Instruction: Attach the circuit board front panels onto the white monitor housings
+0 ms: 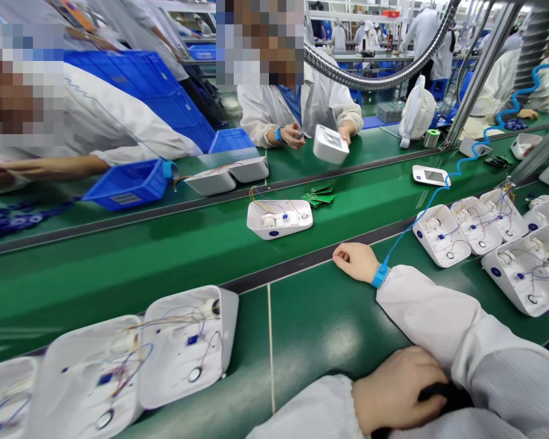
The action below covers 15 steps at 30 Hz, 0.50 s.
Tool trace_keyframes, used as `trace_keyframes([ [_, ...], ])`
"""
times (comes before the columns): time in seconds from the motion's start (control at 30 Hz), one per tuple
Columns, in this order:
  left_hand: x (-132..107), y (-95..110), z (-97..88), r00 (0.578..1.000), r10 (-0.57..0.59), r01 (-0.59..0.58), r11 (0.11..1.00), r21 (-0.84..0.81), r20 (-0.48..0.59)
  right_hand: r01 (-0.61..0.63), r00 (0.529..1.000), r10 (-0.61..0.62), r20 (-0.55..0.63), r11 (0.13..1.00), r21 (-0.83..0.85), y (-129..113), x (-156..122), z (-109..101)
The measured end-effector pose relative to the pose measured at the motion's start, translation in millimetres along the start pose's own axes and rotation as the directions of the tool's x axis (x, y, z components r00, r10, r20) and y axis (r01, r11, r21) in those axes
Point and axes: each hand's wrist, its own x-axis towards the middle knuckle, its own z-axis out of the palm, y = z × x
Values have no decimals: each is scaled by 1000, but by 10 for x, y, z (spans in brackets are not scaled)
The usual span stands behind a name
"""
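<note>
My right hand, with a blue wrist strap and its coiled cord, rests at the conveyor-side edge of the green bench. Its fingers are loosely curled, and nothing shows in them. Closer to me, my left hand lies against my right sleeve with its fingers bent and thumb folded in. Something black shows between thumb and fingers; I cannot tell what it is. On the belt ahead stands an open white plastic housing with wires and a small blue connector inside. Green circuit boards lie just behind it.
Wired white housings line the bench at left, and more housings cluster at right. A closed white device lies on the belt. Across it, a co-worker holds another device. Blue bins and a white fan stand there.
</note>
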Motion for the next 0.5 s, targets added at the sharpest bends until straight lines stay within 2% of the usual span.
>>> trace_keyframes([
  [0.5, -6, -11, 8, 1000, 0, 0, 1000, -7, 0, -3, 1000, 3, 1, 1000, -4, -29, -9, -23],
])
